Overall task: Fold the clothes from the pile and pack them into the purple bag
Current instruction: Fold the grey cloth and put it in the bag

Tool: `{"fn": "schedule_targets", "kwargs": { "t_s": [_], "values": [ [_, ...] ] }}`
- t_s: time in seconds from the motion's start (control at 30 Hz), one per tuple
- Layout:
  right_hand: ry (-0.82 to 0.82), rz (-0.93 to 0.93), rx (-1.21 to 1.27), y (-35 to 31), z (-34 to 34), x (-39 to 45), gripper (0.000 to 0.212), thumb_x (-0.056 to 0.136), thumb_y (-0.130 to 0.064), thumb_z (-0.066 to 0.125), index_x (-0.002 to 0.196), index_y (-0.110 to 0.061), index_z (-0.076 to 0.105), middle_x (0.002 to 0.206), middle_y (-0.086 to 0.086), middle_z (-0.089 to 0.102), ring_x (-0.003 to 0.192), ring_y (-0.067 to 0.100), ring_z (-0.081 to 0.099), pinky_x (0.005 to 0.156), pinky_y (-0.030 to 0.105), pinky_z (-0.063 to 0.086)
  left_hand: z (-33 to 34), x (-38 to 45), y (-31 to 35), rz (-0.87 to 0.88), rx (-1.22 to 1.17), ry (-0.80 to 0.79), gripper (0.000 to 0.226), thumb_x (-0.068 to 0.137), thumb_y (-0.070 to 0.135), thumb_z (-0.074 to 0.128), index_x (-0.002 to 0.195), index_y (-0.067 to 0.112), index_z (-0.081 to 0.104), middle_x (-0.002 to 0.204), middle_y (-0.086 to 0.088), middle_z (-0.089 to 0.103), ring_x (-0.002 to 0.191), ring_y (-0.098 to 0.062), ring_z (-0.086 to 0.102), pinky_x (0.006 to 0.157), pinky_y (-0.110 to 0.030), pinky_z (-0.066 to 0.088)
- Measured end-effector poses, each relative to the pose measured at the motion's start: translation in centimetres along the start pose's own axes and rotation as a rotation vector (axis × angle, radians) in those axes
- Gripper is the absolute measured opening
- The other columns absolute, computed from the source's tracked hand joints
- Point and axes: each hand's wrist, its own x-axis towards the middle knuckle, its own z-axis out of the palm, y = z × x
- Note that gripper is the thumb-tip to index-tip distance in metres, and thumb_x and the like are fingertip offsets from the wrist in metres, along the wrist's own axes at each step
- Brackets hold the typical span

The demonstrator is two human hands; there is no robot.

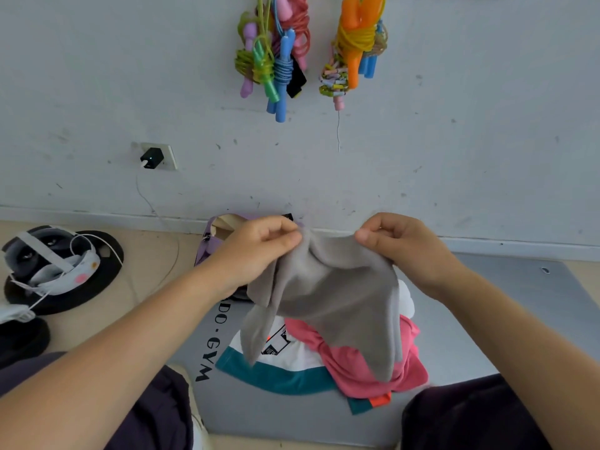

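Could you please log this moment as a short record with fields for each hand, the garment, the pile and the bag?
left hand: pinches top edge of grey garment
right hand: pinches same edge, further right
grey garment: held up, hanging over the pile
pile: pink garment atop white and teal one, on grey mat
purple bag: by the wall, behind left hand, mouth open

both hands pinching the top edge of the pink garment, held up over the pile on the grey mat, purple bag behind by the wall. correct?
Not quite: the held garment is grey, not pink. In the head view the left hand and right hand pinch the top edge of the grey garment; the pink garment lies in the pile on the grey mat. The purple bag does sit behind by the wall.
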Motion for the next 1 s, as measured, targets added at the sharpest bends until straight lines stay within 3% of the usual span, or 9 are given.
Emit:
{"fn": "schedule_targets", "kwargs": {
  "t_s": [0.13,0.27,0.43,0.53,0.63,0.7,0.83,0.93,1.0],
  "values": [
    [-0.197,0.0,-0.018,-0.6,2.2,-1.3,0.033,0.075,-0.033,0.074,0.106,-0.025,0.067,0.05,-0.001,0.036,0.054,0.017,0.033,0.055,0.026,0.029,1.4,-0.8,0.6,0.02,0.015,-0.101,0.009,0.08,0.037,0.072,0.087,0.031,0.073,0.084,0.003,0.076,0.077,-0.001,0.066,0.072,-0.014,0.047],
    [-0.217,0.04,-0.034,-0.9,2.3,-1.6,0.014,0.082,-0.024,0.073,0.082,-0.012,0.067,0.057,0.0,0.047,0.055,0.011,0.039,0.052,0.017,0.032,1.4,-0.9,0.9,0.06,0.164,-0.104,0.007,0.085,0.026,0.076,0.082,0.028,0.07,0.078,0.003,0.075,0.066,0.003,0.063,0.062,-0.008,0.044],
    [-0.13,0.034,-0.005,-0.5,0.6,-1.2,0.01,0.087,-0.019,0.069,0.083,-0.011,0.067,0.068,0.003,0.066,0.061,0.01,0.056,0.058,0.016,0.046,0.7,-0.8,1.1,0.044,0.394,-0.155,0.004,0.089,0.022,0.071,0.086,0.021,0.069,0.08,0.017,0.072,0.073,0.007,0.064,0.07,-0.008,0.045],
    [-0.107,0.033,0.028,-0.2,0.0,-0.9,0.013,0.087,-0.02,0.068,0.086,-0.008,0.066,0.073,0.008,0.065,0.068,0.016,0.057,0.062,0.02,0.047,0.7,-0.8,1.0,0.001,0.366,-0.207,0.01,0.098,0.021,0.058,0.088,0.017,0.061,0.078,0.015,0.062,0.074,-0.003,0.056,0.075,-0.018,0.043],
    [-0.107,0.034,0.083,-0.1,0.1,-0.7,0.013,0.085,-0.022,0.069,0.085,-0.009,0.065,0.072,0.01,0.063,0.067,0.018,0.057,0.06,0.019,0.048,1.7,-0.7,0.8,-0.073,0.192,-0.075,0.017,0.102,0.023,0.048,0.087,0.019,0.054,0.071,0.013,0.051,0.07,-0.009,0.043,0.073,-0.026,0.037],
    [-0.099,0.032,0.088,-0.1,0.1,-0.7,0.016,0.082,-0.026,0.07,0.084,-0.01,0.065,0.073,0.013,0.06,0.068,0.02,0.055,0.06,0.021,0.046,2.3,-0.6,0.8,-0.056,0.161,0.044,0.019,0.102,0.023,0.048,0.084,0.024,0.054,0.064,0.02,0.053,0.063,-0.002,0.044,0.067,-0.018,0.038],
    [-0.04,0.01,0.073,-0.1,-0.3,-0.4,0.025,0.077,-0.033,0.07,0.085,-0.01,0.065,0.075,0.012,0.063,0.067,0.017,0.058,0.06,0.021,0.047,2.4,-0.4,1.3,0.006,0.209,0.04,0.015,0.094,0.035,0.063,0.087,0.022,0.06,0.073,-0.018,0.064,0.059,-0.011,0.048,0.055,-0.016,0.037],
    [-0.034,0.005,0.071,0.2,-0.5,-0.3,0.019,0.081,-0.029,0.07,0.083,-0.011,0.065,0.069,0.006,0.063,0.061,0.012,0.057,0.055,0.016,0.045,1.7,-0.4,1.5,0.007,0.173,-0.061,0.034,0.071,0.047,0.08,0.089,0.022,0.063,0.066,-0.023,0.053,0.058,-0.018,0.042,0.058,-0.026,0.036],
    [-0.038,0.009,0.064,0.5,-0.5,-0.2,0.013,0.086,-0.024,0.069,0.082,-0.012,0.066,0.066,0.002,0.064,0.058,0.01,0.057,0.054,0.015,0.044,1.5,-0.5,1.4,0.045,0.216,-0.103,0.028,0.073,0.03,0.085,0.088,0.018,0.065,0.073,-0.022,0.061,0.061,-0.018,0.05,0.062,-0.031,0.043]
  ]
}}
